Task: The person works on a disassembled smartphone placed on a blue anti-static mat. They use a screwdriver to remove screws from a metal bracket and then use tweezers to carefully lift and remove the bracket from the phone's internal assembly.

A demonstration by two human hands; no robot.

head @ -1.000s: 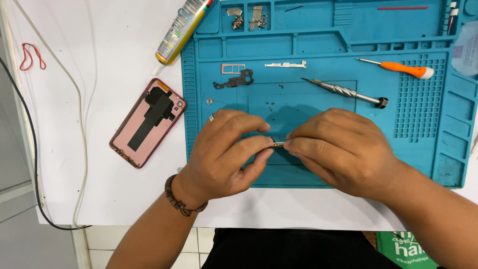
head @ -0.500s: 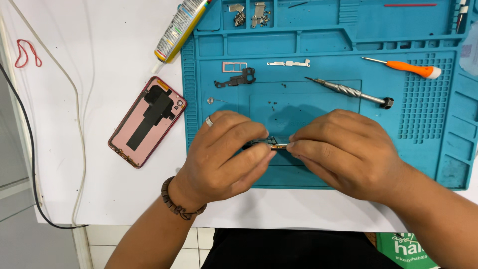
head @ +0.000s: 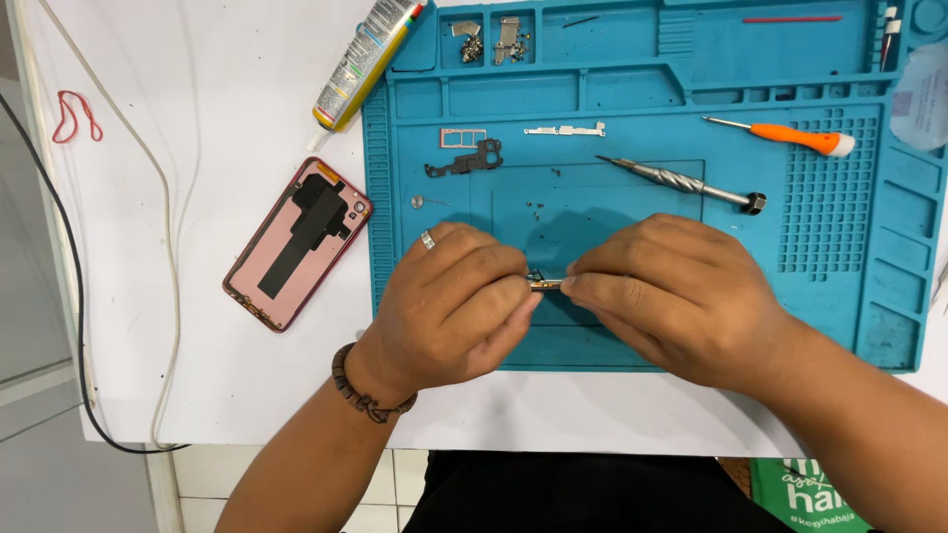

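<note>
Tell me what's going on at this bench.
A person is working over a blue repair mat, pinching a tiny metal part between the left hand and the right hand. A pink phone back cover lies on the white table to the left. On the mat lie a silver screwdriver, an orange-handled screwdriver and small loose parts. A glue tube rests at the mat's top left corner.

Bare forearms, silver ring (head: 428, 240), dark beaded bracelet (head: 357, 388), black clothing (head: 583, 494)
</note>
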